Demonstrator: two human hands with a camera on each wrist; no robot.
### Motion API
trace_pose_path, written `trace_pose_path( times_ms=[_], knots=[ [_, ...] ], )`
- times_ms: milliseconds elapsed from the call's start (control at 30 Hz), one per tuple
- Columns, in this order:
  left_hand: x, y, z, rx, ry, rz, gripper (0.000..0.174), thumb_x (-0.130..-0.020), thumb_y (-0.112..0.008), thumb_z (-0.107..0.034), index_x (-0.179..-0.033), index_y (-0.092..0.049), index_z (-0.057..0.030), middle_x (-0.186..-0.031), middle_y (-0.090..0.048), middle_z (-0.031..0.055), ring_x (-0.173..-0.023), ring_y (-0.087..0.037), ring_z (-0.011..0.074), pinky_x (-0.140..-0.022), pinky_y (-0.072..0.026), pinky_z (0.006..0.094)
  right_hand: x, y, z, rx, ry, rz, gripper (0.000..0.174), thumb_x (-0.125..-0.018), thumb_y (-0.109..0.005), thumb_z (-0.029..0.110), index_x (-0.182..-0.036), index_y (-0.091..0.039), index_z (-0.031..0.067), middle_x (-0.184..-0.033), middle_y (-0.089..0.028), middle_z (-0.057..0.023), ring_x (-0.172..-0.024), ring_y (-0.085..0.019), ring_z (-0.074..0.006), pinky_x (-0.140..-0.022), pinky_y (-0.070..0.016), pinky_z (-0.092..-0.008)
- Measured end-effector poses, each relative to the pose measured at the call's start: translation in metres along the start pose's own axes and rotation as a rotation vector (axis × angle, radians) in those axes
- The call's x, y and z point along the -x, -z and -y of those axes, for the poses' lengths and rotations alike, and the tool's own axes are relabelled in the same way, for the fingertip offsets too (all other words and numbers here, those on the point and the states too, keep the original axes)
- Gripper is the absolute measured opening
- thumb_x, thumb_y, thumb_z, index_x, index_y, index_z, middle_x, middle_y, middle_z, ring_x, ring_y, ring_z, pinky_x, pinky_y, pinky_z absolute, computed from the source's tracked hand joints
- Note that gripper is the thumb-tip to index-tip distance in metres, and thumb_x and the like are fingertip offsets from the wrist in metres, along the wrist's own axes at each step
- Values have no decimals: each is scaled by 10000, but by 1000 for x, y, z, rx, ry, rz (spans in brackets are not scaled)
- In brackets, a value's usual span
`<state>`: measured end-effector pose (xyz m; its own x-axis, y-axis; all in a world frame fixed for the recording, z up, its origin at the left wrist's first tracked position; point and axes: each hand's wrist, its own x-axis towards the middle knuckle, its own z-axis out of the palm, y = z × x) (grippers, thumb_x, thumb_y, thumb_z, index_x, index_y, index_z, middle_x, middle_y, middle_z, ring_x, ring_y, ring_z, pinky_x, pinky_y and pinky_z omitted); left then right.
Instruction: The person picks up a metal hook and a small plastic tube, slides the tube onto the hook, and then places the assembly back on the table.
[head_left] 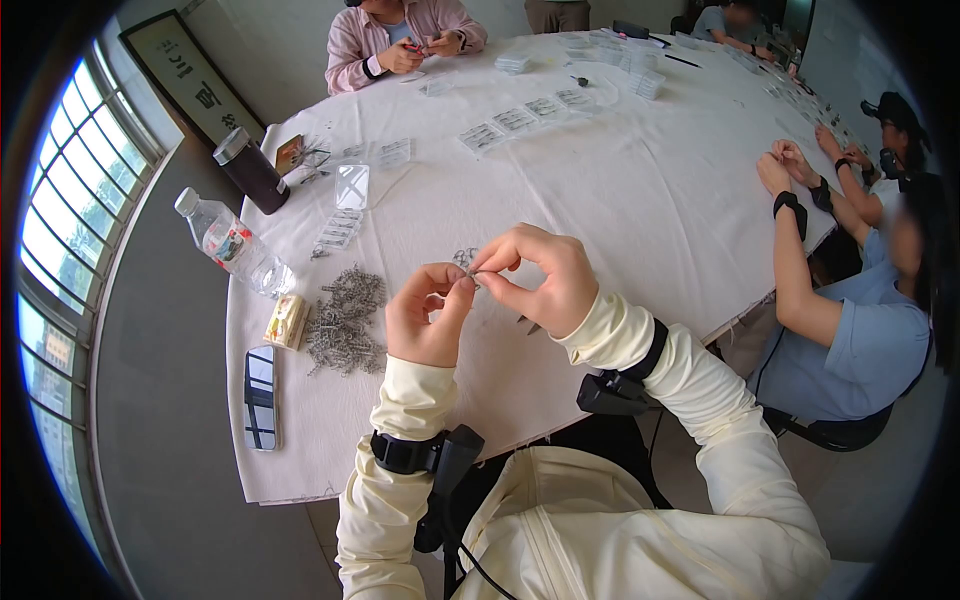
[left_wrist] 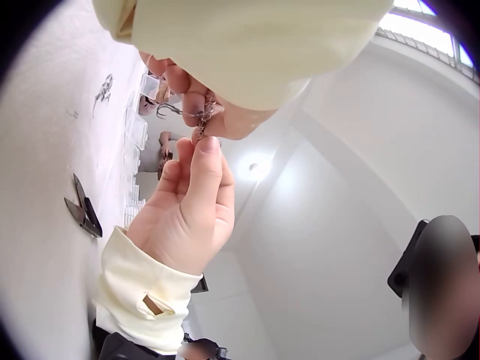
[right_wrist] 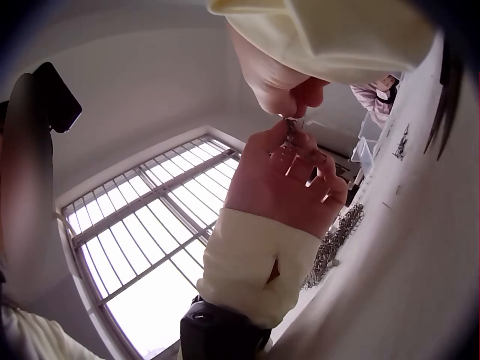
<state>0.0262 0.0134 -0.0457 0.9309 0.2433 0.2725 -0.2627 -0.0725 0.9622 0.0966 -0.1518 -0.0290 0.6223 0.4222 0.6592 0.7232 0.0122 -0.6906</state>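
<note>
Thumb and forefinger of my left hand (head_left: 430, 312) pinch a small metal hook (left_wrist: 166, 110), whose curved points stick out in the left wrist view. My right hand (head_left: 548, 275) meets it fingertip to fingertip, pinching a small metal piece (left_wrist: 202, 126) joined to the hook. From the right wrist, the left hand (right_wrist: 281, 180) shows below and the right hand (right_wrist: 274, 75) above; the fingers partly hide the metal parts. A few loose metal pieces (left_wrist: 104, 88) lie on the cloth beyond the hands.
A tangled pile of metal hooks (head_left: 347, 320) lies left of my hands, beside a small packet (head_left: 287, 321) and a phone (head_left: 261, 398). Dark snips (left_wrist: 85, 208) lie near my right hand. A bottle (head_left: 232, 243), tumbler (head_left: 252, 172) and clear trays (head_left: 515, 122) stand farther off. People sit around.
</note>
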Motion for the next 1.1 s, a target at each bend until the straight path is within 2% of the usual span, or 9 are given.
trace_pose_path(
  times_ms=[100,167,233,300,367,433,533,767,1100],
  knots=[
    [1,-1,-2,-49,-24,-31,91,-904,-687,-120,-930,-681,-33,-850,-683,-23,-762,-582,55,-702,-422,238,0,0,-1,109,84,-38,104,-785,-746,24,-856,-675,54,-902,-733,-46,-772,-670,-206,-689,-530,-303],
    [1,-1,-3,-85,-21,-40,85,-901,-688,-117,-930,-683,-37,-849,-688,-15,-763,-586,66,-709,-423,245,-1,1,-3,175,206,-52,128,-769,-761,15,-856,-676,58,-908,-732,-51,-802,-674,-227,-695,-533,-315],
    [0,0,-2,-243,-132,-79,85,-885,-703,-111,-930,-685,-41,-846,-698,14,-779,-595,107,-725,-434,268,-2,1,-4,187,236,-52,135,-764,-768,17,-854,-676,60,-912,-732,-50,-809,-675,-232,-712,-532,-321],
    [0,-1,-3,-280,-171,-94,86,-874,-710,-105,-929,-687,-43,-847,-698,23,-790,-593,132,-731,-440,278,-2,2,-4,199,267,-52,143,-759,-775,18,-853,-676,63,-915,-732,-50,-817,-676,-237,-730,-531,-328],
    [1,-3,-9,-316,-209,-108,90,-862,-718,-98,-929,-688,-45,-847,-697,33,-802,-590,157,-737,-446,287,-2,2,-4,253,313,-66,156,-751,-785,24,-855,-678,70,-919,-733,-44,-823,-674,-230,-761,-518,-335],
    [2,-4,-19,-470,-320,-109,85,-848,-720,-71,-924,-691,-46,-851,-695,42,-813,-583,191,-757,-463,310,-2,4,-4,277,331,-66,160,-749,-785,24,-855,-677,74,-926,-731,-38,-823,-670,-223,-761,-509,-334],
    [2,-6,-22,-506,-385,-106,88,-838,-716,-41,-922,-690,-44,-855,-692,45,-820,-584,207,-771,-472,323,-3,4,-6,345,397,-82,165,-746,-784,27,-854,-672,80,-938,-723,-23,-819,-659,-206,-750,-488,-331],
    [3,-7,-23,-496,-385,-109,94,-835,-711,-24,-925,-686,-40,-861,-689,48,-827,-583,218,-782,-471,333,-4,5,0,530,552,-97,168,-728,-779,36,-844,-662,71,-924,-703,-5,-809,-635,-171,-728,-448,-318],
    [1,-9,-27,-628,-560,-132,119,-794,-707,7,-885,-674,-63,-826,-662,28,-793,-550,230,-761,-439,339,-3,7,6,585,563,-107,139,-735,-765,45,-824,-661,68,-915,-698,-3,-813,-633,-159,-750,-450,-312]
  ],
)
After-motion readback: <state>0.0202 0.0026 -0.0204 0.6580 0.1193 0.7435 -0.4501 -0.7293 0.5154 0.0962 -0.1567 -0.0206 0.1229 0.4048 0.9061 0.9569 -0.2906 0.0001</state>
